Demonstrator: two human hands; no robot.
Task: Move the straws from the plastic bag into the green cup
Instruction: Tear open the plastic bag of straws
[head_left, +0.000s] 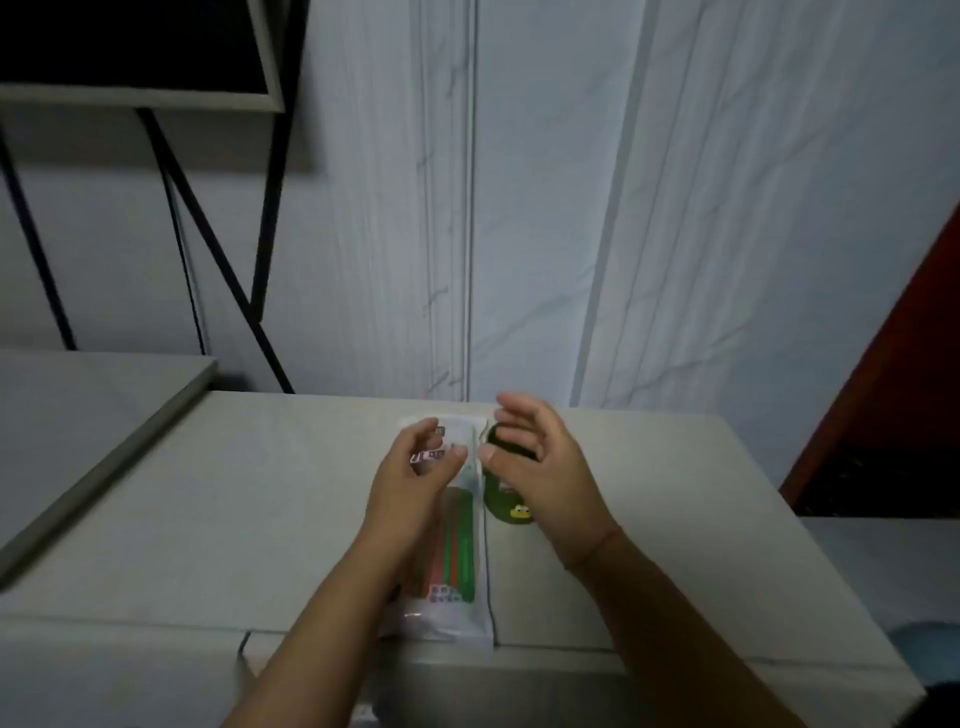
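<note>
Hovering over the far middle of the counter (260, 519), my left hand (415, 467) hangs above the far end of the plastic bag (457, 618). Its fingers (423, 428) and thumb curve into a loose, half-open C, with nothing between them that I can see. My right hand (535, 457) is just beside it, fingers spread and gently bent, cupped around the rim of the green cup (501, 501). Through the blur I cannot tell whether my thumb touches it. The bag lies flat, running from the counter's near edge toward its far edge, with the red and green straws (457, 551) inside its near half. The cup sits just right of the bag.
</note>
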